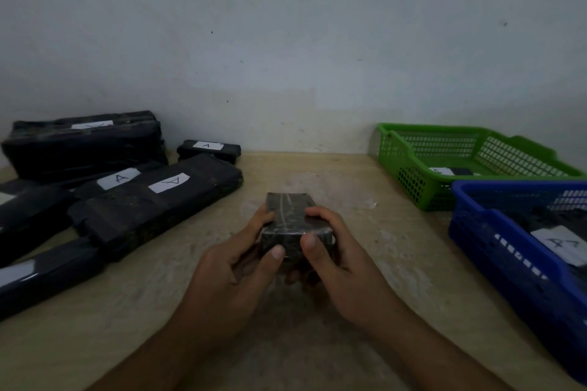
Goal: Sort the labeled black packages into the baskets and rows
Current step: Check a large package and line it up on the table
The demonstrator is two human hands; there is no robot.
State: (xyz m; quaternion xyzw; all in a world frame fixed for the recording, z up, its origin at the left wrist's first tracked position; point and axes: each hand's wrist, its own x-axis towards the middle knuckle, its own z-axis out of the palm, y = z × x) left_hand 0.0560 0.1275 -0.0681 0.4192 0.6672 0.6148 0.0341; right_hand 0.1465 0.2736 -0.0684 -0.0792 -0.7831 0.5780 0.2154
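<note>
item: held package (290, 222). small black block, longer than wide, wrapped in glossy film. top face is scuffed grey, with one pale streak running lengthwise and a fainter one crossing it. near end face is dark and mottled. corners are squared and the wrap is tight.

location: centre of view, over the table (333, 174), long axis pointing away from the person. it lies between the packages on the left and the baskets on the right, well apart from both.

left hand (235, 260): grips the package's left side, fingers curled along that edge, thumb pressed on the near end face.

right hand (336, 257): grips the right side, fingers curled over the top right edge, thumb on the near end face just beside the left thumb.

other stock, left: long packages (152, 200) lying side by side at an angle, two with white labels handwritten "a". stacked packages (82, 146) at the back against the wall (286, 41). small labelled package (208, 149), also marked "a", by the wall.

containers, right: green basket (413, 181) at the back, holding a black package with a white label partly in view. blue basket (508, 263) nearer, touching the green one, holding black packages, one with a white label whose writing is too blurred to read.
</note>
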